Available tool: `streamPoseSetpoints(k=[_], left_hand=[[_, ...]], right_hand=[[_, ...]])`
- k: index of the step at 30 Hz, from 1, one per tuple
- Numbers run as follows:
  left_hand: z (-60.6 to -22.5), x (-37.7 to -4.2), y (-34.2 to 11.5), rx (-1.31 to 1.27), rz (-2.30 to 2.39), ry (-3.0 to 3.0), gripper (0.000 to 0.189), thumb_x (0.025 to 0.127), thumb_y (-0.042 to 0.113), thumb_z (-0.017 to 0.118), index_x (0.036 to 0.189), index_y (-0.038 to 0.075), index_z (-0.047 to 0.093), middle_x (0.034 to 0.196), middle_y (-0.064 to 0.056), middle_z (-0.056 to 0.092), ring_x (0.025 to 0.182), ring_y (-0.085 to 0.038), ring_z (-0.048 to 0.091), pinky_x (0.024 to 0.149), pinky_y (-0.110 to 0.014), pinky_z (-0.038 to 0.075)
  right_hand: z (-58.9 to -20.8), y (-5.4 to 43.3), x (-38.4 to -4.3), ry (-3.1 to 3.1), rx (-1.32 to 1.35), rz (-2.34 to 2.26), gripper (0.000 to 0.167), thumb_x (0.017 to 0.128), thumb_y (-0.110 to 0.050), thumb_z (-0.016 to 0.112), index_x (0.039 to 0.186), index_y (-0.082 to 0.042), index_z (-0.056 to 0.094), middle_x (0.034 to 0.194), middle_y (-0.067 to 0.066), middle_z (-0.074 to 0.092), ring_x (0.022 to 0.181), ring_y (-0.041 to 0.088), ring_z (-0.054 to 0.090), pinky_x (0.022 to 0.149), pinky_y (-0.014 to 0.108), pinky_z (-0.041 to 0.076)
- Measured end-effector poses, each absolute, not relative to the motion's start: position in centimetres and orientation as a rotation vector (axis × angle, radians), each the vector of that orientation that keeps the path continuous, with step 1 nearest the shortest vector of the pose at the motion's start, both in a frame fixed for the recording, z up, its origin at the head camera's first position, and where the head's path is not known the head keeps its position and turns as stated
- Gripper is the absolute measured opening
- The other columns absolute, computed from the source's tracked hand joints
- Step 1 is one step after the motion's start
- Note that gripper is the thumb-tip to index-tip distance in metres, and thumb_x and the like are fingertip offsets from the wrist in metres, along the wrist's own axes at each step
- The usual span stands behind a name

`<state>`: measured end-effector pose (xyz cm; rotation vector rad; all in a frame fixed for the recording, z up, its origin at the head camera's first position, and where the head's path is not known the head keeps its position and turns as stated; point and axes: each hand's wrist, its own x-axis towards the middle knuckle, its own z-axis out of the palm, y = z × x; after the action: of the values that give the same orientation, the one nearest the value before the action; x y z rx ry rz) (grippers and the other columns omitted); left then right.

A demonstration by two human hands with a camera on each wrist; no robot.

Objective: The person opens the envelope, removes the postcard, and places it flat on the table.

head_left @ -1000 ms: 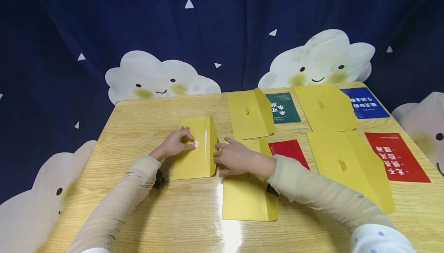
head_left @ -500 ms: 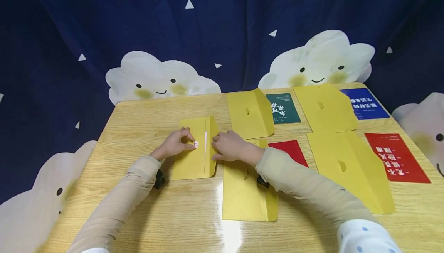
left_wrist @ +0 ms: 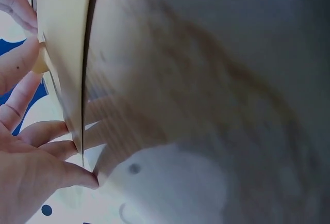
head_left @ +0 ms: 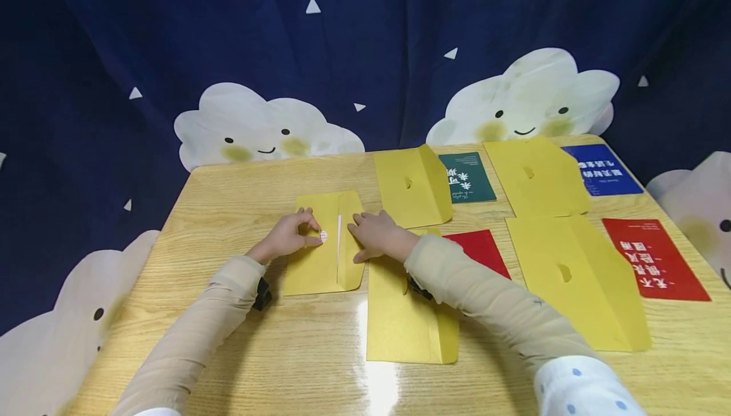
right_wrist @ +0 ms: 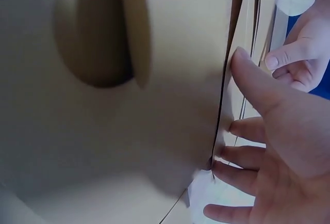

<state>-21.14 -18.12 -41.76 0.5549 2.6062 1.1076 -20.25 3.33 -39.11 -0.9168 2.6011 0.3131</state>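
Observation:
In the head view a yellow envelope (head_left: pixel 311 275) lies left of centre on the table, its flap (head_left: pixel 351 270) spread out to the right. A white strip (head_left: pixel 339 248) shows along its mouth. My left hand (head_left: pixel 282 237) pinches the small half-round tab (left_wrist: pixel 40 65) on the envelope between thumb and forefinger, and a white printed patch (head_left: pixel 323 236) shows beside the fingertips. My right hand (head_left: pixel 377 236) rests its loosely bent fingers on the flap, thumb apart. In the right wrist view, the right hand's fingertips (right_wrist: pixel 234 126) are at the paper's edge.
Under my right forearm lies another yellow envelope (head_left: pixel 400 333) beside a red card (head_left: pixel 482 251). Further right are more open envelopes, including one (head_left: pixel 565 251) near a red card (head_left: pixel 657 264). A green card (head_left: pixel 468 178) and a blue card (head_left: pixel 611 172) lie towards the table's (head_left: pixel 268 181) back.
My right hand has moved left and up onto the envelope's flap, which now lies flatter and reaches further right. The left hand has kept its place and its pinch.

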Motion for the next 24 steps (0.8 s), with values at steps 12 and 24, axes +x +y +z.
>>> streamPoseSetpoints(k=[12,24], left_hand=[[-41.78,-21.57,-17.73,0.666,1.068,2.689,0.017,0.076,0.012,0.073,0.082,0.004,0.059,0.098,-0.016,0.063,0.126,-0.042,0.032,0.107,-0.048,0.015],[-41.48,-21.51,-17.45,0.689,1.014,2.699,0.040,0.082,0.005,0.063,0.120,0.003,0.053,0.113,-0.026,0.054,0.106,-0.039,0.048,0.092,-0.052,0.035]], right_hand=[[-39.72,3.40,-20.42,2.597,-0.887,0.289,0.083,0.080,-0.060,0.053,0.144,-0.014,0.027,0.149,0.008,0.021,0.134,0.023,0.023,0.101,0.049,0.030],[-39.95,3.41,-20.51,2.597,-0.884,0.303,0.084,0.080,-0.062,0.051,0.145,-0.015,0.026,0.149,0.007,0.020,0.134,0.023,0.023,0.099,0.047,0.032]])
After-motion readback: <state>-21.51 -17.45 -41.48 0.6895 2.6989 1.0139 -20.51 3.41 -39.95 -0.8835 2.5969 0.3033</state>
